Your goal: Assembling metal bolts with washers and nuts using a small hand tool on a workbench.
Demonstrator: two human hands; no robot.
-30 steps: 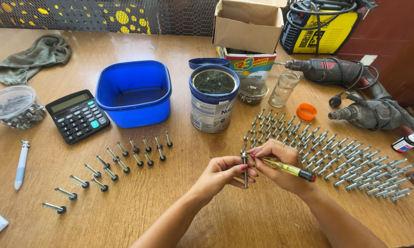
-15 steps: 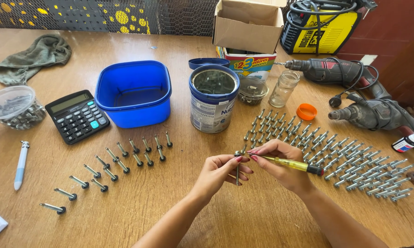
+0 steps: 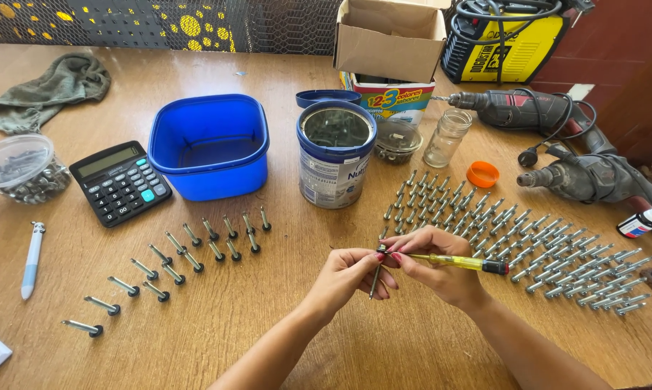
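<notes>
My left hand (image 3: 347, 278) pinches a long grey screw (image 3: 375, 279) that hangs point down just above the wooden table (image 3: 282, 332). My right hand (image 3: 441, 267) grips a small screwdriver (image 3: 459, 262) with a clear yellow handle, lying level, its tip meeting the screw's head between my fingertips. To the right lie rows of several bare screws (image 3: 528, 242). To the left lie rows of several screws with black washers (image 3: 174, 263).
Behind my hands stand a metal tin (image 3: 337, 155), a blue plastic tub (image 3: 209, 144), a glass jar (image 3: 447, 137) and an orange lid (image 3: 482, 174). A calculator (image 3: 120, 183), a pen (image 3: 31, 260), a bowl of hardware (image 3: 19, 170), a cardboard box (image 3: 391, 36) and two power drills (image 3: 579, 170) ring the table.
The screwdriver has swung from slanting down to lying level. The screw has shifted slightly in my left fingers, its head now at the screwdriver's tip.
</notes>
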